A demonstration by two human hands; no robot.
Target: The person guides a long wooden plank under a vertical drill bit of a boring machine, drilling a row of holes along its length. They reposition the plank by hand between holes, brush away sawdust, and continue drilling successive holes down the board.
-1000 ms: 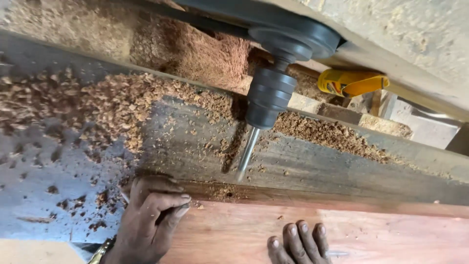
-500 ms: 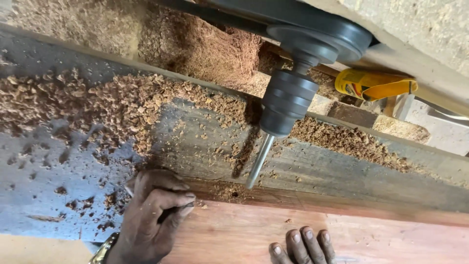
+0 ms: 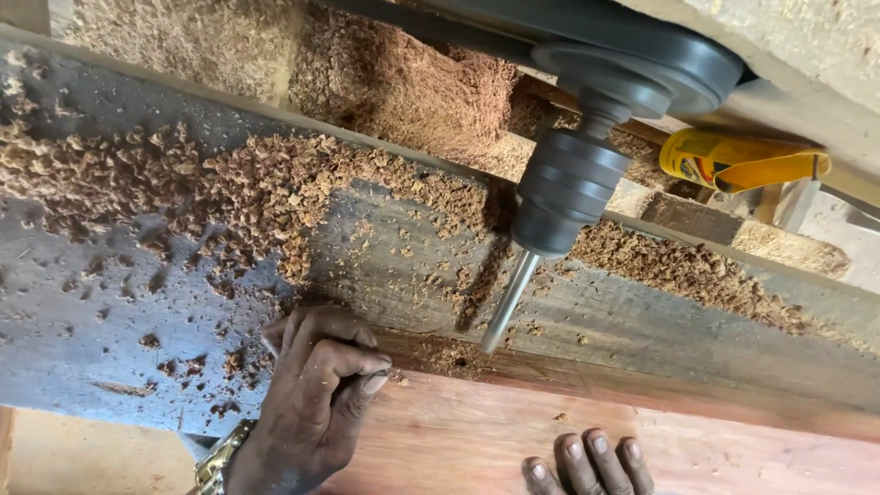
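Reddish plank point(image 3: 642, 431) lay flat on grey machine bench point(image 3: 82, 339), far edge set against drill bit point(image 3: 507, 302) hanging slanted from dark chuck point(image 3: 568, 192), likely to keep edge in line with bit. Left hand point(image 3: 312, 403) sat at plank's left end, fingers point(image 3: 353, 362) curled together, pressing edge; anything inside the curl, could not tell. Right hand point(image 3: 588, 463) flat on plank, fingers straight, slightly apart, holding nothing. Wood shavings point(image 3: 238, 183) heaped across bench. Yellow bottle point(image 3: 742, 160) lay behind.
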